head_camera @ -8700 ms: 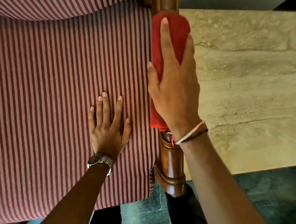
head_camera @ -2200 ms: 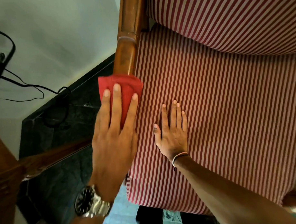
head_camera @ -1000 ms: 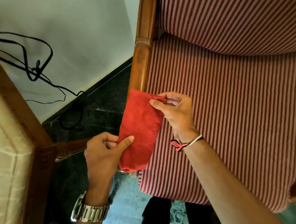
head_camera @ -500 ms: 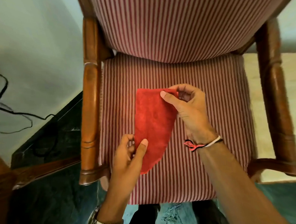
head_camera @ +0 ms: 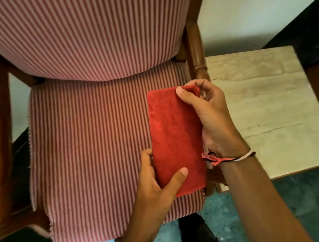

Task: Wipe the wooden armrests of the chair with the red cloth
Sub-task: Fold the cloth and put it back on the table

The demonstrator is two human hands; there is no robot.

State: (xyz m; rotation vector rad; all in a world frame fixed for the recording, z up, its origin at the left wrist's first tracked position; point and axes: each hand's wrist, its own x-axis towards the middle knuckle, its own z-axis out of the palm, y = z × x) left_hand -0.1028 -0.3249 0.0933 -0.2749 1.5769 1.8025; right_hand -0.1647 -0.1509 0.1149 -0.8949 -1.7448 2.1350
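Note:
The red cloth [head_camera: 175,136] is folded into a long flat strip and held over the right side of the striped seat [head_camera: 87,141]. My left hand [head_camera: 157,189] pinches its near end, thumb on top. My right hand [head_camera: 209,117] grips its far right corner between thumb and fingers. The right wooden armrest [head_camera: 195,45] runs back from just beyond my right hand; its front part is hidden behind the cloth and my wrist. The left wooden armrest [head_camera: 0,126] lies along the frame's left edge.
A pale marble-topped table [head_camera: 266,106] stands tight against the chair's right side. The striped backrest [head_camera: 83,33] fills the top of the view. Dark green floor [head_camera: 293,194] shows below the table and in front of the seat.
The cloth and both hands have shifted from the middle of the seat to its right side, close to the right armrest. The view has swung right, and the marble table is now in sight.

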